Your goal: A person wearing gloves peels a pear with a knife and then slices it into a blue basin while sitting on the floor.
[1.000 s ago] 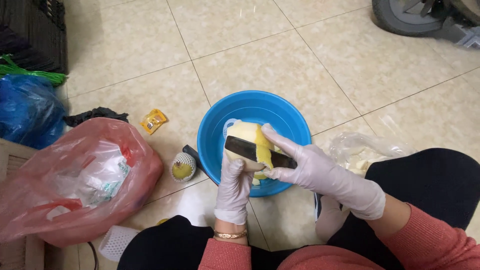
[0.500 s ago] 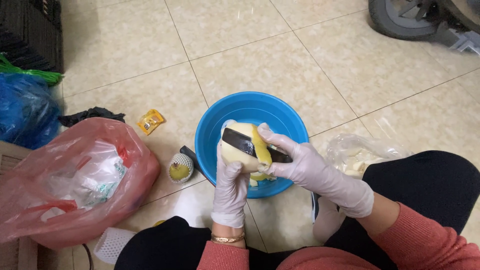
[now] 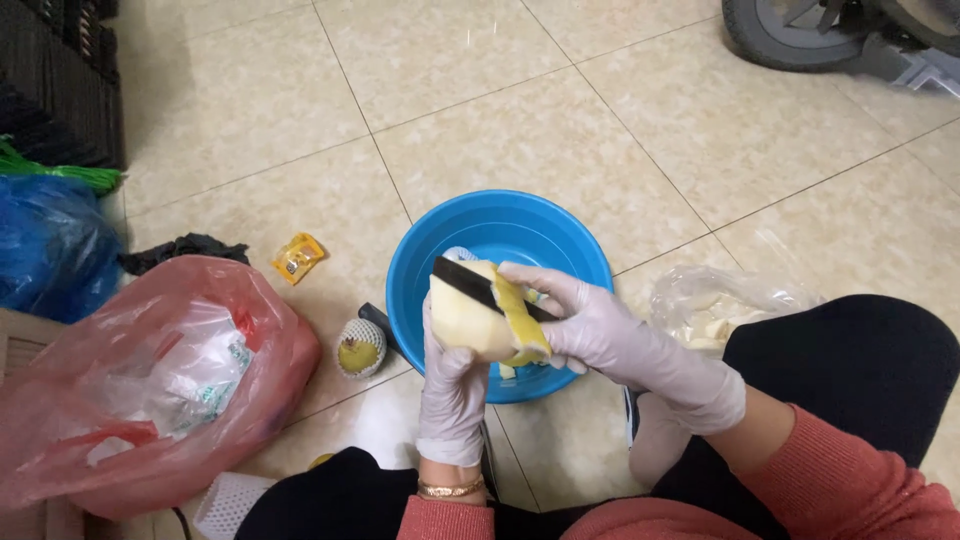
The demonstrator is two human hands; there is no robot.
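Note:
Both hands wear pale gloves. My left hand (image 3: 450, 395) grips a pale yellow, partly peeled fruit (image 3: 470, 322) from below, over a round blue basin (image 3: 420, 260). A strip of yellow peel (image 3: 522, 322) still runs down the fruit's right side. My right hand (image 3: 590, 325) holds a knife with a dark blade (image 3: 470, 283) that lies across the top of the fruit. Peel scraps lie in the basin, mostly hidden by my hands.
A red plastic bag (image 3: 150, 380) with wrappers sits at left, beside a fruit in a foam net (image 3: 358, 348). A small yellow packet (image 3: 298, 257), a blue bag (image 3: 45, 250) and a clear bag (image 3: 715, 305) lie on the tiled floor. A wheel (image 3: 790, 35) stands far right.
The fruit has turned in my left hand and the knife blade has slid up to its top left edge. The view has shifted slightly.

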